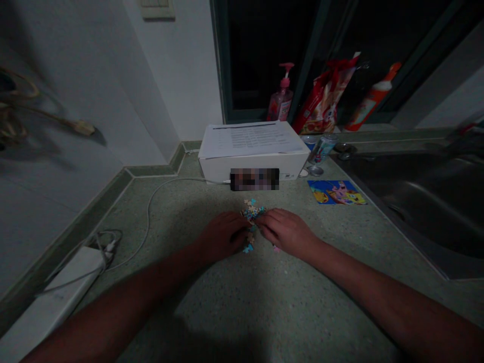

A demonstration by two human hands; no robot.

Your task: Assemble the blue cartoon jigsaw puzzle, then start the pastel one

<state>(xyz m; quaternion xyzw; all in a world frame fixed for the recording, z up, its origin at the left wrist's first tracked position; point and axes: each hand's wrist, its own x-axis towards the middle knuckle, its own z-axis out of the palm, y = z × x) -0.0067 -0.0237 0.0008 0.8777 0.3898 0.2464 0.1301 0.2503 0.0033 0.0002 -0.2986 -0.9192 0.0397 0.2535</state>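
- Head view, looking down at a speckled green tabletop (212,302): the left hand (223,236) and right hand (287,233) rest close together near its middle, fingertips facing each other.
- The left fingers (240,231) curve downward beside a small cluster of jigsaw puzzle pieces (252,212). The right fingers (266,223) lie pressed together, their tips at the cluster's edge. Whether either hand pinches a piece, I cannot tell.
- The blue, pink and tan pieces lie mostly between and just ahead of the hands. A blue piece (248,248) sits below the gap between them, and a pink piece (276,248) lies just under the right hand.
- Ahead stands a white box (253,166) topped by a printed sheet (249,138), with a cartoon card (336,192) to its right.
- Farther right is a steel sink (416,212). A white power strip (56,297) lies at the left, with a white cable (148,222) running toward the box.
- Behind the box stand a pink pump bottle (282,96) and a red-topped snack bag (323,98).
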